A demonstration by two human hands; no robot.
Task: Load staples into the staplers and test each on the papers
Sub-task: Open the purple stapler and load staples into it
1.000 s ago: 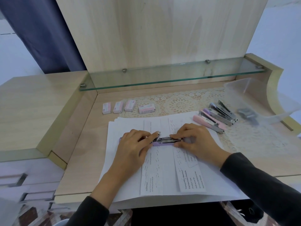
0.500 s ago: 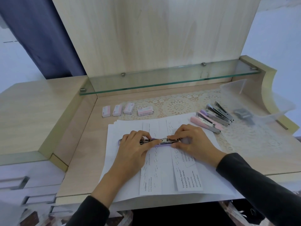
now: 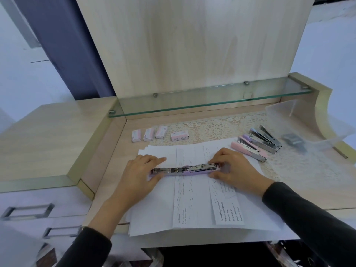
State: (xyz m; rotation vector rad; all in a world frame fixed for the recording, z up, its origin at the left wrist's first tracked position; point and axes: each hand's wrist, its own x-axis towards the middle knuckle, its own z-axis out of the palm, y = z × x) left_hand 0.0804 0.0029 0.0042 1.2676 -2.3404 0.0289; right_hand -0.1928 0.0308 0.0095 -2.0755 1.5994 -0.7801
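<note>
A purple stapler lies swung open flat across the stack of white papers, its metal staple channel facing up. My left hand holds its left end between thumb and fingers, index finger stretched out over the paper. My right hand grips the right end with curled fingers. Several small pink staple boxes sit in a row behind the papers. More staplers, one of them pink, lie side by side to the right.
A clear plastic container holding a dark item stands at the far right on a lace doily. A glass shelf runs along the back panel. Drawers are at the lower left.
My left hand has slid left along the stapler, uncovering its left half, which now lies fully opened out. My right hand stays on the right end.
</note>
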